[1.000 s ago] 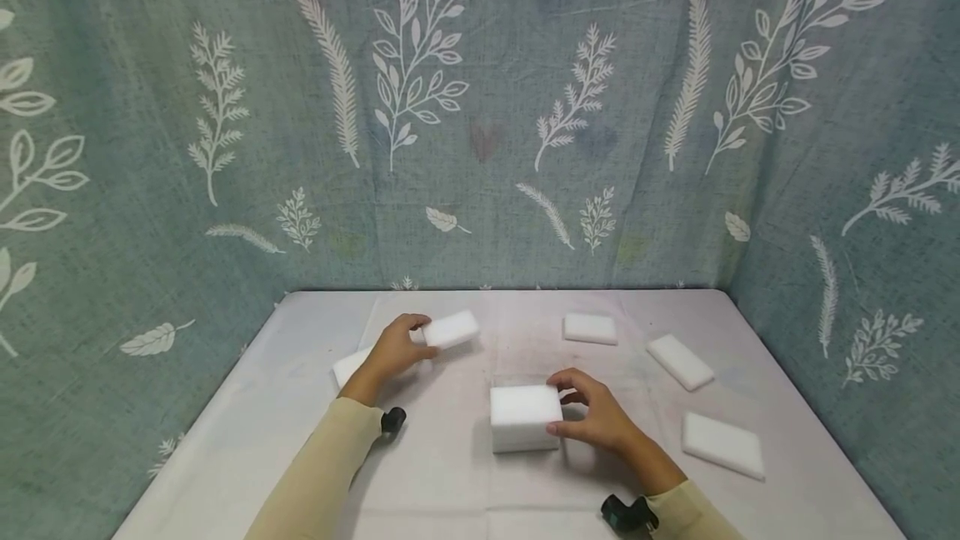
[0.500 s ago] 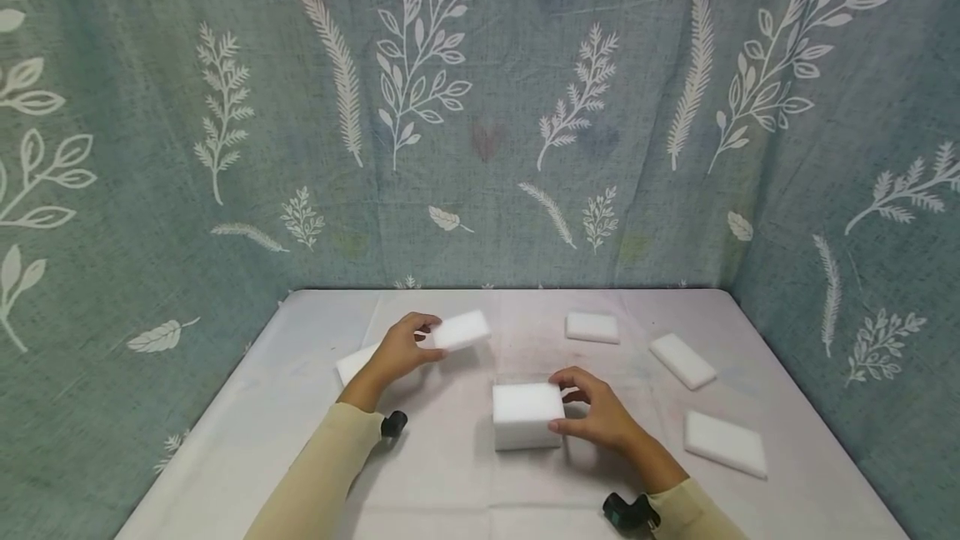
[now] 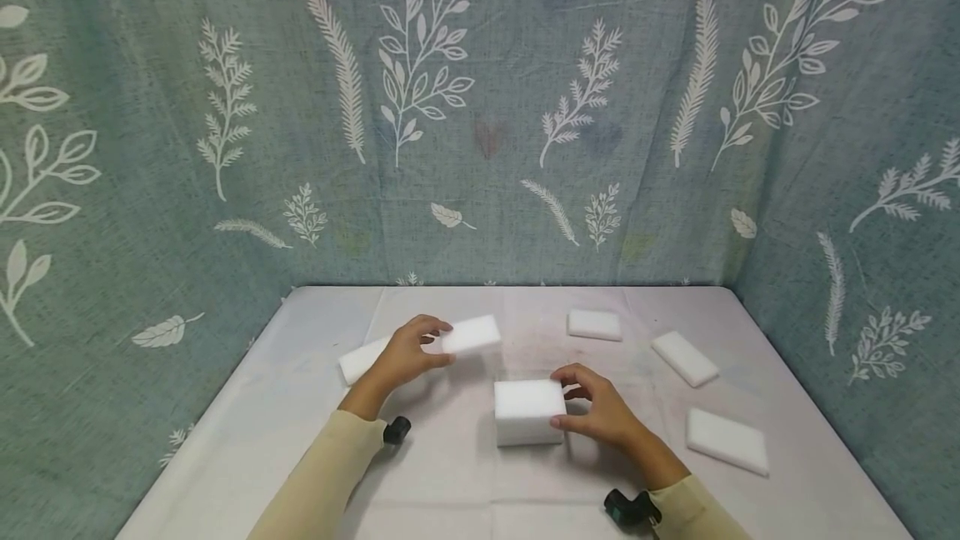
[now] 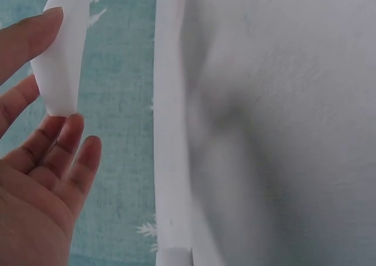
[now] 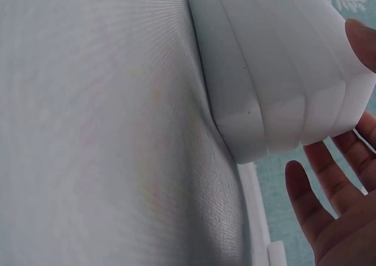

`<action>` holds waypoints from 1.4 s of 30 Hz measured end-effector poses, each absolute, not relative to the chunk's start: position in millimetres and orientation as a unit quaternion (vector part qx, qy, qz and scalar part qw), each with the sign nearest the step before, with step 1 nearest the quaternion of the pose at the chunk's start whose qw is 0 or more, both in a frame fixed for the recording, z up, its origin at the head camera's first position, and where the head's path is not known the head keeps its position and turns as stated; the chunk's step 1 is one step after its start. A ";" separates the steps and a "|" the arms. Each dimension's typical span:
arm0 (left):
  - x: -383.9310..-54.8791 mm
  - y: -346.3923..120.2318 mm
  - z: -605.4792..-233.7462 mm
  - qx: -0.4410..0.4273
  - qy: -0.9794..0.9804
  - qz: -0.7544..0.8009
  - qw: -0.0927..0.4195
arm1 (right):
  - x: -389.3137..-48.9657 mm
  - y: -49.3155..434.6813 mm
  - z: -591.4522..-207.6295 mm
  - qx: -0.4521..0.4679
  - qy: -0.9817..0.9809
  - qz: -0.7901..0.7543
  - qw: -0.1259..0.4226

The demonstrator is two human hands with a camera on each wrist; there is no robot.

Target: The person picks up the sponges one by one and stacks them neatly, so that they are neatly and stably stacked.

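In left hand, block; in right hand, stack, visibly four-layered only from right wrist.

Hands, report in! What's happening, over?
Left hand pinches raised block. Right hand holds stack. Nothing seen between block and stack.

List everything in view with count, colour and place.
Table: 1, whitish, beneath the blocks
Backdrop: count unclear, blue-green with white leaves, behind table
Block stack: 1, white, four layers, mid-table
Raised block: 1, white, beyond stack's left side
Left loose block: 1, white, partly hidden, table's left
Right loose blocks: 3, white, table's right half
Wrist devices: 2, black, one per wrist
Sleeves: 2, beige, forearms
Left hand: 1, holding raised block
Right hand: 1, holding stack's right end
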State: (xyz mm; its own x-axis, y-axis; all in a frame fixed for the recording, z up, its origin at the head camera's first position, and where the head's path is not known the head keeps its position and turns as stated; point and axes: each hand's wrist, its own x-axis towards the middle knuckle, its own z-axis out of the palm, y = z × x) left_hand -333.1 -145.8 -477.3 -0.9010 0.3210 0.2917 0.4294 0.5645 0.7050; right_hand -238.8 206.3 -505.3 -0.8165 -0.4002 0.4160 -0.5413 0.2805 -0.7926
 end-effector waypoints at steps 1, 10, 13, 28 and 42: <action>-331.3 -145.0 -477.0 -0.214 -0.882 -0.415 0.065 | -238.6 206.4 -505.1 0.297 -0.797 0.522 0.068; -317.3 -142.1 -475.4 -0.219 -0.888 -0.401 0.045 | -241.1 207.3 -507.4 0.293 -0.799 0.520 0.070; -314.0 -141.5 -474.6 -0.233 -0.887 -0.396 0.050 | -242.6 207.8 -508.9 0.291 -0.798 0.522 0.071; -293.9 -136.7 -466.2 -0.283 -0.868 -0.402 0.072 | -242.0 207.4 -507.3 0.289 -0.806 0.512 0.072; -279.6 -119.5 -455.4 -0.323 -0.857 -0.395 0.072 | -241.7 206.8 -506.8 0.283 -0.806 0.516 0.063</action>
State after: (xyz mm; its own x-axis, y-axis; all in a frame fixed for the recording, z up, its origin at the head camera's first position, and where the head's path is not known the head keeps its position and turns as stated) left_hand -279.6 -119.5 -455.4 -0.7814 0.4958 0.3789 0.6101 0.4798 0.6305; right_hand -241.7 206.8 -506.8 -0.8315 -0.3917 0.3940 -0.5219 0.3078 -0.7955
